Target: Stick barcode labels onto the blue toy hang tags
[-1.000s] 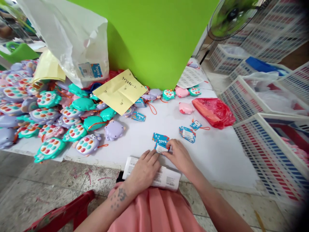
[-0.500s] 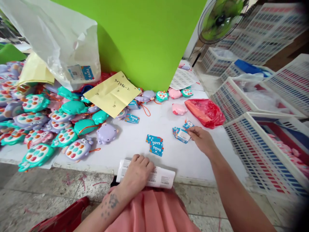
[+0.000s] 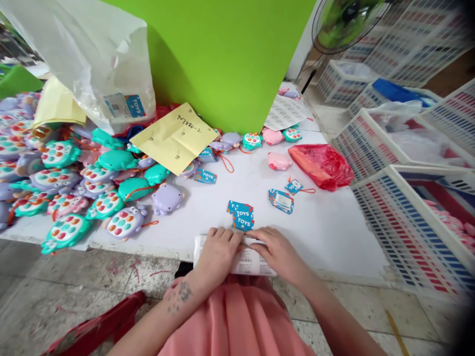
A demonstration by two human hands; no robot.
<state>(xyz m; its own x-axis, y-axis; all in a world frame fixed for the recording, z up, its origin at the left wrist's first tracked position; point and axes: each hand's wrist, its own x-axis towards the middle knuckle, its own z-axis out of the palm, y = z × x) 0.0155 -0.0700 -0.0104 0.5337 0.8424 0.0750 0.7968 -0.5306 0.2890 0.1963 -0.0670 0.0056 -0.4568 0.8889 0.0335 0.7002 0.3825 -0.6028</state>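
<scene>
A white sheet of printed labels [image 3: 250,262] lies at the table's front edge. My left hand [image 3: 219,254] is closed on its left part, fingers curled. My right hand [image 3: 276,253] pinches at the sheet's upper edge, close beside the left; whatever small thing lies between its fingertips is hidden. Just beyond my fingers is a small group of blue TOYS cards [image 3: 243,216]. A stack of cards [image 3: 281,200], the top one showing a white label, rests farther right, and a card with an orange cord [image 3: 295,185] lies behind it.
Turtle and whale toys [image 3: 117,160] are heaped at the left, with a yellow paper [image 3: 174,136] and a plastic bag [image 3: 126,64] over them. A red bag [image 3: 322,165] and a pink toy [image 3: 279,160] lie at the back right. White crates [image 3: 393,237] stand right of the table.
My right hand has left the card stack and come in to the label sheet beside my left hand. The view has shifted slightly.
</scene>
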